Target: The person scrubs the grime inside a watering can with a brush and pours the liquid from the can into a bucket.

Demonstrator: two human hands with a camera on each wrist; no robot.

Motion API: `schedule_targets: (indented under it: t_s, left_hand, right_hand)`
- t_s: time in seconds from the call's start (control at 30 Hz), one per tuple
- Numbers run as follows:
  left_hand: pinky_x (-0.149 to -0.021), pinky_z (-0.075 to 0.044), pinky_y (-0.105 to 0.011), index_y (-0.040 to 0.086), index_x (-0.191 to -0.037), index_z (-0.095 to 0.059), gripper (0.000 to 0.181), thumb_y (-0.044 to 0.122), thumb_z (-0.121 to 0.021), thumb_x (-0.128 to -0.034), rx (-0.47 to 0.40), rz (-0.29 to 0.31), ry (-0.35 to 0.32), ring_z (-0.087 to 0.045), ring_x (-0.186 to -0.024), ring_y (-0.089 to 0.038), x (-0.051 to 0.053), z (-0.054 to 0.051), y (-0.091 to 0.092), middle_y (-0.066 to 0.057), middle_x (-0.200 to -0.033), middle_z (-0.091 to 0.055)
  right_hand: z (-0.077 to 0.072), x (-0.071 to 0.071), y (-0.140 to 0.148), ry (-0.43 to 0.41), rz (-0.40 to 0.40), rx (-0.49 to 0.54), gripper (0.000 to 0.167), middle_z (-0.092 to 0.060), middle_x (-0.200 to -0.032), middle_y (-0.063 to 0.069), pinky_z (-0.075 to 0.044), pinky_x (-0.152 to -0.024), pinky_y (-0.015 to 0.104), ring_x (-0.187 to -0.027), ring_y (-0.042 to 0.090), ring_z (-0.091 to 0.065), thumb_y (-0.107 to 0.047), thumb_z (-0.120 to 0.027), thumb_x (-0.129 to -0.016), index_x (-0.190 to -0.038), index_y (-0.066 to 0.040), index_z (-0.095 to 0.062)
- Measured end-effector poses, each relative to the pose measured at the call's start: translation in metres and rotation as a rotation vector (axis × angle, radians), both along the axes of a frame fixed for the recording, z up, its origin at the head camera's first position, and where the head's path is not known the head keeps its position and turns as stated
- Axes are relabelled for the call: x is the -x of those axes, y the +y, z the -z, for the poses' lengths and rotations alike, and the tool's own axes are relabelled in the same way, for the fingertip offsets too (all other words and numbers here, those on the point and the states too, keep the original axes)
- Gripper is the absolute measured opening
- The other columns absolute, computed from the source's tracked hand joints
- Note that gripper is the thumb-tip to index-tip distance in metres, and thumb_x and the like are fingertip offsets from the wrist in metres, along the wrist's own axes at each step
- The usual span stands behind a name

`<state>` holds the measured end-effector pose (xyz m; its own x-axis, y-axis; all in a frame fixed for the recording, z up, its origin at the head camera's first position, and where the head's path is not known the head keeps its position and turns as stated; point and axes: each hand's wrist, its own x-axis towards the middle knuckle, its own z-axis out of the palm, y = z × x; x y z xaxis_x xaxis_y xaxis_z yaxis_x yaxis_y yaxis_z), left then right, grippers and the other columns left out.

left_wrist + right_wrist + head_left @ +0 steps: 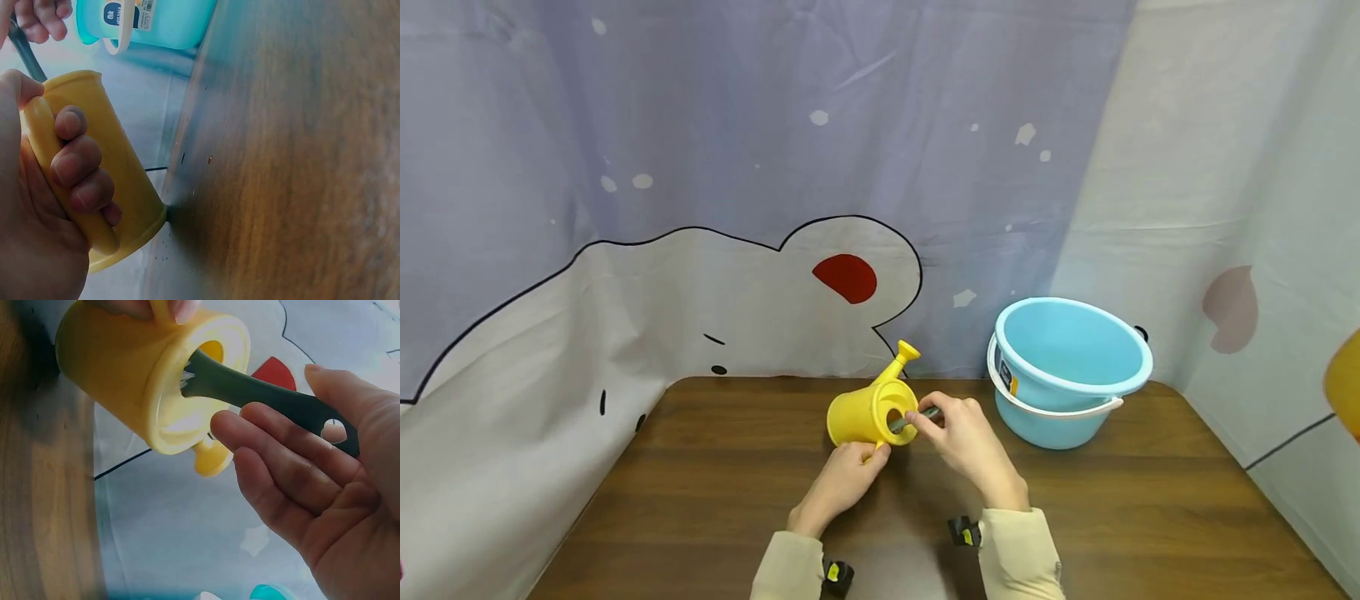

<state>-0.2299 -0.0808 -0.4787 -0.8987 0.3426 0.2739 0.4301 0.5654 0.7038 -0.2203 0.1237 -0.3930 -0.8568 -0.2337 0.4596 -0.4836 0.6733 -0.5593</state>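
A yellow watering can (856, 415) is tilted over the table, its opening facing right and its spout pointing up. My left hand (844, 481) grips the can's handle (56, 169), fingers curled round it in the left wrist view. My right hand (966, 442) holds the dark green handle of a brush (262, 397) between thumb and fingers. The brush's head end is inside the can's opening; a few pale bristles show at the rim, and the rest is hidden.
Light blue buckets (1052, 425), one set inside another, with a white handle, stand at the table's back right. A patterned curtain (715, 125) hangs behind the wooden table (715, 500). A yellow object (1345, 385) shows at the right edge.
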Motion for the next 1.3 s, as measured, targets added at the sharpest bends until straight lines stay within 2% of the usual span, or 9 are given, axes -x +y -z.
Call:
schedule_targets:
  t_s: [0.2,0.5,0.6,0.83,1.1,1.3]
  left_hand:
    - [-0.049,-0.025,-0.022,0.017,-0.057,-0.04,0.048,0.033,-0.051,-0.1008,-0.006,-0.012,0.005,-0.026,-0.049,-0.004,0.0,0.001,0.003,0.012,-0.054,-0.03]
    - [-0.047,-0.025,-0.023,0.017,-0.058,-0.042,0.048,0.035,-0.051,-0.1008,-0.001,-0.003,-0.008,-0.027,-0.048,-0.003,0.001,0.001,0.0,0.012,-0.053,-0.031]
    - [-0.047,-0.025,-0.022,0.017,-0.058,-0.042,0.048,0.035,-0.051,-0.1006,-0.004,-0.006,-0.015,-0.027,-0.048,-0.003,0.002,0.002,0.0,0.012,-0.053,-0.031]
    - [-0.048,-0.026,-0.022,0.017,-0.058,-0.042,0.047,0.036,-0.051,-0.1005,-0.009,0.002,-0.027,-0.027,-0.048,-0.004,-0.001,0.002,0.0,0.012,-0.054,-0.031]
    - [-0.047,-0.025,-0.022,0.018,-0.057,-0.041,0.048,0.035,-0.051,-0.1006,0.003,0.005,-0.047,-0.027,-0.048,-0.003,-0.006,0.007,-0.003,0.012,-0.053,-0.03]
    - [-0.049,-0.025,-0.023,0.016,-0.058,-0.041,0.048,0.036,-0.051,-0.1011,-0.024,-0.005,-0.037,-0.027,-0.049,-0.004,-0.002,0.001,-0.003,0.011,-0.054,-0.031]
  right_hand:
    - [0.007,0.005,0.001,0.019,-0.006,0.047,0.016,-0.065,-0.074,-0.005,-0.048,-0.058,0.026,-0.062,0.006,-0.057,-0.026,-0.074,-0.088,-0.09,-0.011,-0.07]
    - [0.026,0.011,-0.013,0.021,-0.003,0.093,0.017,-0.065,-0.071,-0.005,-0.048,-0.056,0.024,-0.06,0.006,-0.057,-0.027,-0.073,-0.089,-0.091,-0.01,-0.07]
    - [0.03,0.013,-0.015,-0.005,-0.006,0.099,0.018,-0.063,-0.066,-0.007,-0.047,-0.056,0.025,-0.056,0.004,-0.057,-0.027,-0.072,-0.09,-0.091,-0.01,-0.069]
    - [0.036,0.013,-0.015,-0.054,-0.028,0.101,0.019,-0.064,-0.061,0.0,-0.046,-0.053,0.025,-0.052,0.003,-0.055,-0.027,-0.068,-0.093,-0.093,-0.008,-0.068]
    - [0.024,0.003,-0.004,-0.092,-0.025,0.087,0.013,-0.062,-0.061,-0.004,-0.047,-0.054,0.026,-0.053,0.007,-0.058,-0.022,-0.068,-0.093,-0.093,-0.009,-0.069]
    - [0.014,0.006,0.001,-0.025,-0.045,0.104,0.015,-0.063,-0.061,-0.002,-0.048,-0.054,0.027,-0.054,0.007,-0.059,-0.025,-0.068,-0.093,-0.091,-0.01,-0.069]
